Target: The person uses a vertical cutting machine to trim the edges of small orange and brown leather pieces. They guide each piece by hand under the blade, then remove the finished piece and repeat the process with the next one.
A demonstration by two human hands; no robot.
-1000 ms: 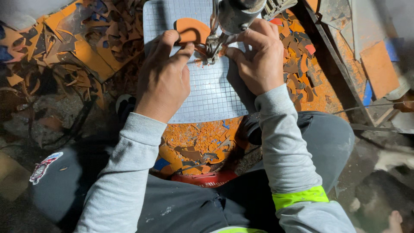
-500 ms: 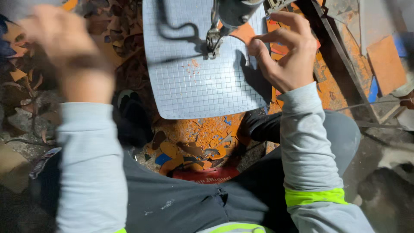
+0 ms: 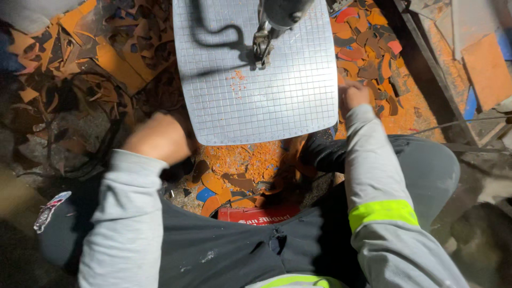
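Cut orange pieces (image 3: 368, 50) lie heaped to the right of the gridded work plate (image 3: 266, 101), and my right hand (image 3: 353, 95) sits at the near edge of that heap, just beside the plate's right rim. I see the fingers of this hand curled inward over the scraps, knuckles up; whether they grip a piece I cannot tell, since the fingertips are hidden beneath the hand.

My left hand (image 3: 160, 136) is below the plate's lower left corner, blurred. I read it as a loose fist with nothing visible in it, but the blur prevents a firm reading of the fingers.

The plate is pale grey with a fine square grid and rounded lower corners. A small scatter of orange dust (image 3: 236, 82) lies near its centre. The metal cutting head (image 3: 266, 32) stands over the upper middle of the plate, apart from both hands.

Larger orange offcuts (image 3: 69, 37) are piled to the left of the plate. More orange and blue scraps (image 3: 229, 184) lie between my knees, just beyond a red crate (image 3: 256, 214).
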